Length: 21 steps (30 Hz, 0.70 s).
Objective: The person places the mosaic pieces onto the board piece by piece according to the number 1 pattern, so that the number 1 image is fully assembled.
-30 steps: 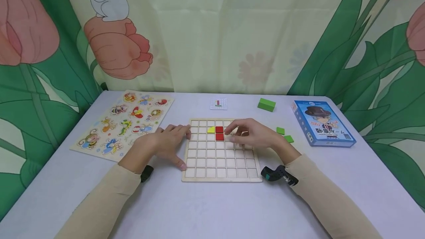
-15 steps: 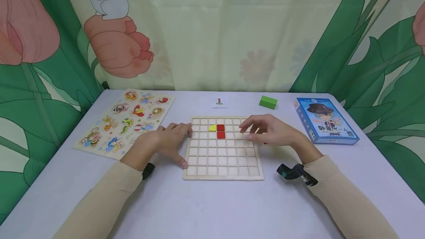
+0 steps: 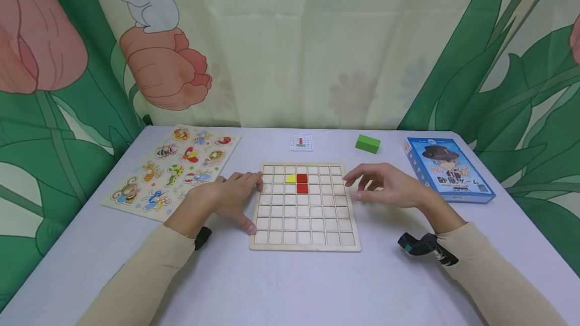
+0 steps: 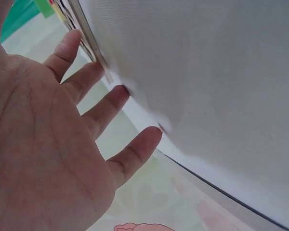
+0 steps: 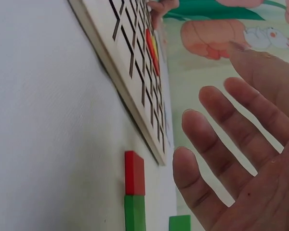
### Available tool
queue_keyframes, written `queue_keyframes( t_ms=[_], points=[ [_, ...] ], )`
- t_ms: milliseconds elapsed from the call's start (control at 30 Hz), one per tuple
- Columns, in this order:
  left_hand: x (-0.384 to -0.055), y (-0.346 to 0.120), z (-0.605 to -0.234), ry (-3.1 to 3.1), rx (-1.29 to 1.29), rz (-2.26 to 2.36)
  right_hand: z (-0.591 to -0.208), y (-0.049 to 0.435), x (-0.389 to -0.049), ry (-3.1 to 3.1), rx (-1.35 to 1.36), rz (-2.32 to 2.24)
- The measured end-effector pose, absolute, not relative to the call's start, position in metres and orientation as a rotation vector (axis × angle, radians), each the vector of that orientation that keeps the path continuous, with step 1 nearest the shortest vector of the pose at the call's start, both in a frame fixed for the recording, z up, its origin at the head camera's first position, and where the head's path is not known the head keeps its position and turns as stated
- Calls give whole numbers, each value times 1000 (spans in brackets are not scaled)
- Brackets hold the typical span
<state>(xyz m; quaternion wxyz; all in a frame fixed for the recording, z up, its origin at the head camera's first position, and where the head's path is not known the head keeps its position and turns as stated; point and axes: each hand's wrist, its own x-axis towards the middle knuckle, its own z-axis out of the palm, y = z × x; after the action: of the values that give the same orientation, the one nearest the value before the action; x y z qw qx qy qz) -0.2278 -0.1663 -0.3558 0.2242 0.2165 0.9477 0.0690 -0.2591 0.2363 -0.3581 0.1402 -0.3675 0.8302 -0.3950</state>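
A wooden grid board (image 3: 304, 224) lies flat before me. One yellow piece (image 3: 291, 179) and two red squares (image 3: 302, 188) sit in its cells. My left hand (image 3: 226, 199) rests at the board's left side, thumb and fingertips touching its edge, fingers spread. Just off the right edge hovers my right hand (image 3: 385, 185), fingers loosely bent and holding nothing. The right wrist view shows a red tile (image 5: 135, 173) against a green tile (image 5: 135, 212) on the table, with another green piece (image 5: 179, 223) nearby. In the head view my right hand hides the two tiles.
A small pattern card (image 3: 301, 143) lies behind the board. Beyond my right hand stand a green block (image 3: 367, 144) and a blue game box (image 3: 450, 170). An insect picture board (image 3: 181, 152) is at the left, partly under my left forearm. A printed curtain (image 3: 281, 64) hangs behind.
My right hand has moved rightward from beside the red squares to past the board's right edge, covering the loose green tiles in the head view. My left hand has stayed put.
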Motion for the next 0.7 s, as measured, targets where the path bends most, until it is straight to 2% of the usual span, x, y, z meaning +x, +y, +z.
queue_keyframes(
  t_ms=[700],
  points=[
    [-225, -166, -355, 2630, 569, 183, -363, 257, -254, 2550, -1042, -1114]
  ],
)
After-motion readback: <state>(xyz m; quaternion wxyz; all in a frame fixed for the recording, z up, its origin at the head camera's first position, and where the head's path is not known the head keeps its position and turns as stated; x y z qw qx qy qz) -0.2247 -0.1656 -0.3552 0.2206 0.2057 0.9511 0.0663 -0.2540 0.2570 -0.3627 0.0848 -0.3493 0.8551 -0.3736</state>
